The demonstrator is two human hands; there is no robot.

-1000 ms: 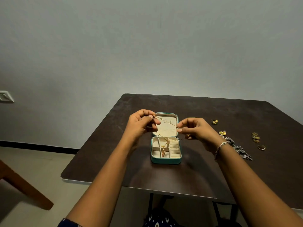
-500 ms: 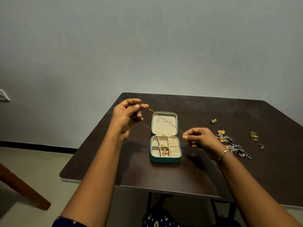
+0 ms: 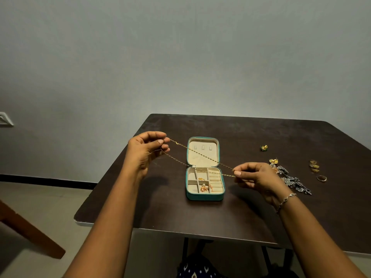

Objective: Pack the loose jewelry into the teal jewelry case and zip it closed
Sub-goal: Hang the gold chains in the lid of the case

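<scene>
The teal jewelry case lies open on the dark table, lid up, its cream compartments holding a few small gold pieces. A thin gold chain is stretched in two strands above the case. My left hand pinches one end, up and left of the case. My right hand pinches the other end, just right of the case.
Loose jewelry lies on the table to the right: a gold stud, a flower earring, a dark silver necklace, several gold rings and a band. A wooden chair leg stands at the left.
My hands have moved apart, the left one up and left, the right one down and right, and the chain that hung into the case is now pulled taut above it.
</scene>
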